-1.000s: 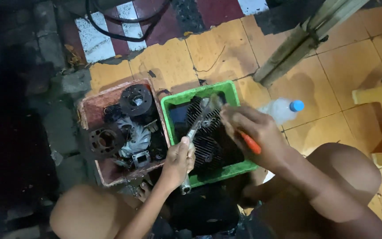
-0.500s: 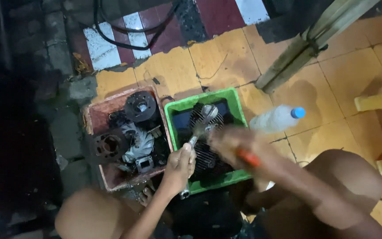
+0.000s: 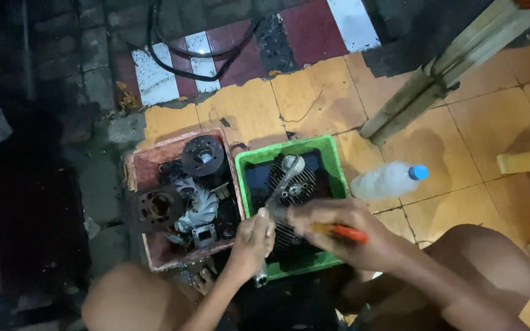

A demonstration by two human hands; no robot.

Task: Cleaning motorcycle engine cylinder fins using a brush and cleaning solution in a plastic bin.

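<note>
Connecting rod (image 3: 280,187): silvery metal, ringed end up, slanting over green crate (image 3: 332,153); my left hand (image 3: 251,236) fingers clamp its lower end, right hand (image 3: 338,230) fingers wrap an orange-handled tool (image 3: 345,233).

**Tight over the trays, open on the tiles**

Both hands crowd the near edge of the green tray (image 3: 332,160): the left hand (image 3: 251,236) grips a metal rod (image 3: 282,184), the right hand (image 3: 338,225) an orange-handled tool (image 3: 348,232). A finned engine part (image 3: 295,190) fills that tray. The red tray (image 3: 139,165) just beside it is packed with parts. A plastic bottle (image 3: 387,181) lies to the right. Bare yellow tiles (image 3: 314,104) beyond the trays leave open room, bounded by a wooden post (image 3: 437,79).
</note>
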